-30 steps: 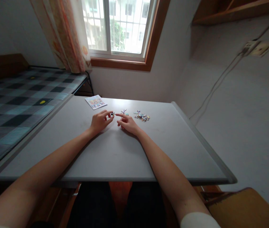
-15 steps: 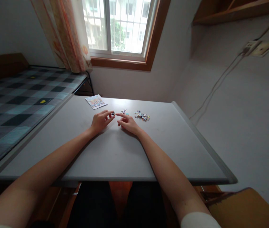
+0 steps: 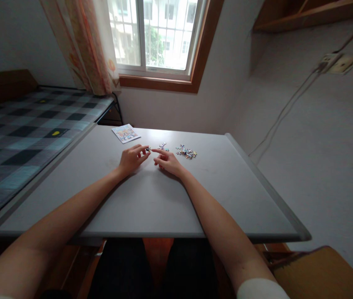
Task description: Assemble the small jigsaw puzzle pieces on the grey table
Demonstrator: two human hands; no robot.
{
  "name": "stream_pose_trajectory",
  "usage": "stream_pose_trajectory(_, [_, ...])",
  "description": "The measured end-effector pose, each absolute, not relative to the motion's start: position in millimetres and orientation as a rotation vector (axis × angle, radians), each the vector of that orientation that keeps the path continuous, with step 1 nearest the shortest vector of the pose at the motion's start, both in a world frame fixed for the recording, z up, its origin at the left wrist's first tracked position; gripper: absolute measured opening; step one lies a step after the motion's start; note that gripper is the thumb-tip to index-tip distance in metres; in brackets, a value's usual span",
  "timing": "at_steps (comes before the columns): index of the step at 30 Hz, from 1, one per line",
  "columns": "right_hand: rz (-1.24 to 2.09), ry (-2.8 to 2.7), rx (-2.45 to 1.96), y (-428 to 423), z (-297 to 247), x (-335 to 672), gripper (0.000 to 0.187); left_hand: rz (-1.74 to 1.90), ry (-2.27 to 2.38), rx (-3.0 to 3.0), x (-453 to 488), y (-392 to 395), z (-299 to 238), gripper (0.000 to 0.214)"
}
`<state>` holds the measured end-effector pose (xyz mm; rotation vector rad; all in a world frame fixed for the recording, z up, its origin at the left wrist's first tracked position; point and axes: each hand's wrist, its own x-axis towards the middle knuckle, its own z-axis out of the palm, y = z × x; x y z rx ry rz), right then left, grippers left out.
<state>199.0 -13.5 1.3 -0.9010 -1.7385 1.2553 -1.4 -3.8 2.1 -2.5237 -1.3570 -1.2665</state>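
Between the thumb and fingers of my left hand point(image 3: 130, 159) are a few small joined jigsaw puzzle pieces point(image 3: 148, 149), dark and pale in colour, just at the table top. My right hand point(image 3: 168, 162) lies close by on the right. Its index finger stretches out to the edge of these pieces, while the other fingers curl loosely with nothing visible in them. Whether the fingertip touches the pieces is too small to tell. Just beyond my right hand lies a small group of loose pieces point(image 3: 163, 146). Farther right is a larger heap of puzzle pieces point(image 3: 187, 152).
A printed picture sheet point(image 3: 126, 133) lies at the back left of the grey table point(image 3: 151, 207). A checked bed point(image 3: 39, 120) adjoins the table's left side. Beyond are a wall and a window point(image 3: 151, 37). A wooden chair point(image 3: 322, 272) stands at the lower right.
Both hands stay almost in place; the fingertips and the held pieces shift very slightly left. The heaps and the picture sheet look the same.
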Motion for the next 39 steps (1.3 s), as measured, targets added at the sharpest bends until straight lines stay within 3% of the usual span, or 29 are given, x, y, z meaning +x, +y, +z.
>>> stream_pose_trajectory(24, [1.259,-1.698,-0.915,-10.7,-2.0,197.9,0.056,-1.189,-1.322,-2.571,-1.8,-2.1,-1.0,0.032])
stream_pose_trajectory(39, [1.265,-1.693,-0.89,-11.7,-1.9,198.2,0.05,-1.249,-1.318,-2.555,-2.4,-4.6,1.1,0.03])
